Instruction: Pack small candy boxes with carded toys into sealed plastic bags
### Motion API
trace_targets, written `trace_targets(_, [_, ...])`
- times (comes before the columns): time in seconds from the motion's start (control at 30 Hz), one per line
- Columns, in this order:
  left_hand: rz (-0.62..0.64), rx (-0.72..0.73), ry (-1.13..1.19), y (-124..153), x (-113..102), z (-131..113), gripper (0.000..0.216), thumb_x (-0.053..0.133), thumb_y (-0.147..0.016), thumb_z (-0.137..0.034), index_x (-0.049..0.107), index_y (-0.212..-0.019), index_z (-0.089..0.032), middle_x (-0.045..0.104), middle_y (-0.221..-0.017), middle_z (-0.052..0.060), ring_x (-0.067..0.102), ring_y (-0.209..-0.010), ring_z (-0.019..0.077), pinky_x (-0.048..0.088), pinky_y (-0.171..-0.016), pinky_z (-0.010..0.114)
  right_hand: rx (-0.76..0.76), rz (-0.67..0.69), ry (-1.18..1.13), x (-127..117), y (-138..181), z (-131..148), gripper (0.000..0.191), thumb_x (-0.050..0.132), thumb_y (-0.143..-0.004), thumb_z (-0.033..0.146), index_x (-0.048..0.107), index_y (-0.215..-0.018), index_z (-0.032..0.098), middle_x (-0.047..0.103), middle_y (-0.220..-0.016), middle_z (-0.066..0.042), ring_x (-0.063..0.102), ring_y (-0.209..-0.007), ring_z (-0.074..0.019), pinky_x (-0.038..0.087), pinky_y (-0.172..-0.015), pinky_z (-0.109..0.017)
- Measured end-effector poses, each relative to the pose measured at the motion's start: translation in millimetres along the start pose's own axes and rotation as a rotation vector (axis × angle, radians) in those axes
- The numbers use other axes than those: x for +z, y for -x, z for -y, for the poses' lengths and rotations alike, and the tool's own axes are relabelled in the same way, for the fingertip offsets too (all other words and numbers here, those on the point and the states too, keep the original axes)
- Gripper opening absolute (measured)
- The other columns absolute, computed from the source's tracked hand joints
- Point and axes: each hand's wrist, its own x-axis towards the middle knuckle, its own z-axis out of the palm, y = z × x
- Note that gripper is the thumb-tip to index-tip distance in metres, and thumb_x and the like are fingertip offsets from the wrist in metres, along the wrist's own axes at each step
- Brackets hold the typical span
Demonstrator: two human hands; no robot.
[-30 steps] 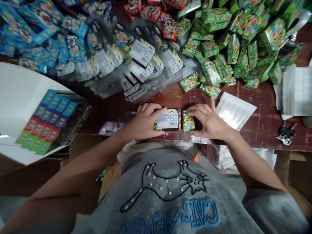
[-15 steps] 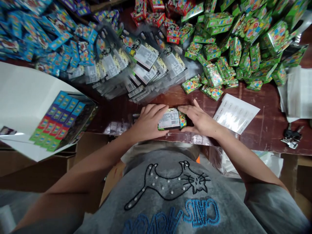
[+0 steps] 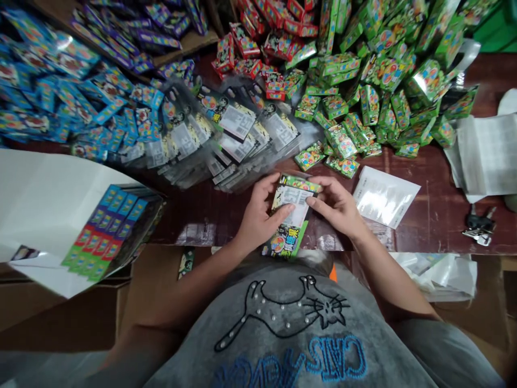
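Observation:
Both hands hold a printed packet (image 3: 287,237) with a white label panel, a yellow-black pattern and colourful lettering, tilted at the table's front edge. My left hand (image 3: 262,213) grips its left side, with the thumb across the face. On the right edge my right hand (image 3: 336,207) is closed, its thumb pressing near the label. A small green candy box (image 3: 301,183) shows at the packet's upper end, between the hands; whether it sits fully inside cannot be made out. Behind the hands lies a pile of similar clear-edged packets (image 3: 238,121).
Small boxes lie heaped behind: blue (image 3: 92,102), purple (image 3: 161,35), red (image 3: 278,46) and green (image 3: 388,75). An open white carton (image 3: 52,183) with packed boxes stands left. A label sheet (image 3: 385,196), keys (image 3: 479,223) and a white stack (image 3: 487,156) lie right.
The packet has turned from lying sideways on the table to pointing toward my body, lifted and tilted. Both hands have shifted their grip to its two sides. The view has tilted slightly.

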Motion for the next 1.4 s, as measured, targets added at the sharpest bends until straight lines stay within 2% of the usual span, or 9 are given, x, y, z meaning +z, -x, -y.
trace_targets(0.17, [0.038, -0.079, 0.044, -6, -17, 8, 0.043, 0.075, -0.093, -0.041, 0.058, -0.129, -0.024, 0.071, -0.115, 0.006, 0.070, -0.098, 0.0193, 0.060, -0.082, 0.032, -0.010, -0.016, 0.040, 7, 4, 0, 0.037, 0.069, -0.101, 0.047, 0.067, -0.132, 0.025, 0.071, -0.116, -0.006, 0.069, -0.082, -0.0144, 0.063, -0.077, -0.032])
trace_targets(0.33, [-0.030, -0.099, 0.073, -26, -26, 8, 0.024, 0.066, -0.101, -0.044, 0.072, -0.108, -0.022, 0.075, -0.129, 0.008, 0.069, -0.123, 0.0237, 0.054, -0.108, 0.042, 0.077, -0.233, -0.058, 29, 11, -10, 0.046, 0.071, -0.098, 0.050, 0.056, -0.134, 0.027, 0.073, -0.125, -0.009, 0.074, -0.085, -0.0166, 0.066, -0.082, -0.035])
trace_targets(0.5, [0.000, -0.211, 0.305, -43, -23, 11, 0.034, 0.079, -0.089, -0.035, 0.071, -0.120, -0.023, 0.080, -0.112, 0.005, 0.074, -0.103, 0.0193, 0.057, -0.094, 0.035, 0.056, -0.272, 0.000, 30, 9, -8, 0.044, 0.067, -0.101, 0.048, 0.061, -0.137, 0.025, 0.072, -0.135, -0.012, 0.074, -0.104, -0.0208, 0.065, -0.093, -0.041])
trace_targets(0.6, [0.092, -0.227, 0.260, -52, -25, 8, 0.035, 0.079, -0.089, -0.039, 0.075, -0.119, -0.022, 0.080, -0.112, 0.006, 0.073, -0.103, 0.0192, 0.057, -0.093, 0.034, 0.042, -0.283, -0.056, 21, 5, 2, 0.042, 0.070, -0.100, 0.043, 0.066, -0.138, 0.027, 0.077, -0.121, -0.008, 0.074, -0.109, -0.0212, 0.062, -0.101, -0.042])
trace_targets(0.7, [0.193, -0.223, 0.130, -59, -28, -1, 0.029, 0.076, -0.092, -0.047, 0.080, -0.101, -0.019, 0.081, -0.112, 0.008, 0.073, -0.104, 0.0203, 0.056, -0.097, 0.034, 0.103, -0.238, -0.070, 12, 1, 13, 0.015, 0.075, -0.097, 0.040, 0.081, -0.103, 0.027, 0.080, -0.109, -0.003, 0.074, -0.107, -0.0200, 0.058, -0.103, -0.040])
trace_targets(0.9, [0.223, -0.237, -0.003, -75, -26, -22, 0.026, 0.083, -0.083, -0.044, 0.077, -0.090, -0.019, 0.081, -0.091, 0.005, 0.072, -0.084, 0.0180, 0.057, -0.081, 0.030, 0.360, -0.279, -0.290, 7, -10, 19, 0.026, 0.086, -0.085, 0.045, 0.079, -0.093, 0.021, 0.080, -0.090, -0.001, 0.069, -0.079, -0.0140, 0.056, -0.078, -0.030])
trace_targets(1.1, [0.411, -0.241, -0.052, -85, -26, -19, 0.030, 0.083, -0.084, -0.050, 0.082, -0.093, -0.022, 0.083, -0.098, 0.005, 0.076, -0.089, 0.0199, 0.060, -0.084, 0.032, 0.401, -0.165, -0.298, -7, 2, 20, 0.029, 0.082, -0.090, 0.052, 0.084, -0.093, 0.023, 0.083, -0.097, -0.003, 0.074, -0.087, -0.0156, 0.058, -0.088, -0.033])
trace_targets(1.23, [0.458, -0.074, -0.217, -91, -30, -1, 0.024, 0.081, -0.090, -0.046, 0.081, -0.100, -0.023, 0.083, -0.103, 0.006, 0.077, -0.091, 0.0213, 0.062, -0.086, 0.036, 0.180, -0.066, -0.003, -33, 22, 20, 0.034, 0.076, -0.096, 0.053, 0.081, -0.120, 0.029, 0.079, -0.124, -0.007, 0.074, -0.115, -0.0228, 0.058, -0.106, -0.043])
trace_targets(1.4, [0.283, 0.488, -0.621, -96, -6, -12, 0.016, 0.078, -0.097, -0.035, 0.077, -0.107, -0.023, 0.076, -0.127, 0.010, 0.069, -0.121, 0.0295, 0.053, -0.111, 0.050, 0.118, -0.281, 0.815, -126, 52, -3, 0.077, 0.076, -0.091, 0.064, 0.056, -0.156, 0.027, 0.049, -0.167, -0.015, 0.037, -0.158, -0.0407, 0.027, -0.131, -0.069])
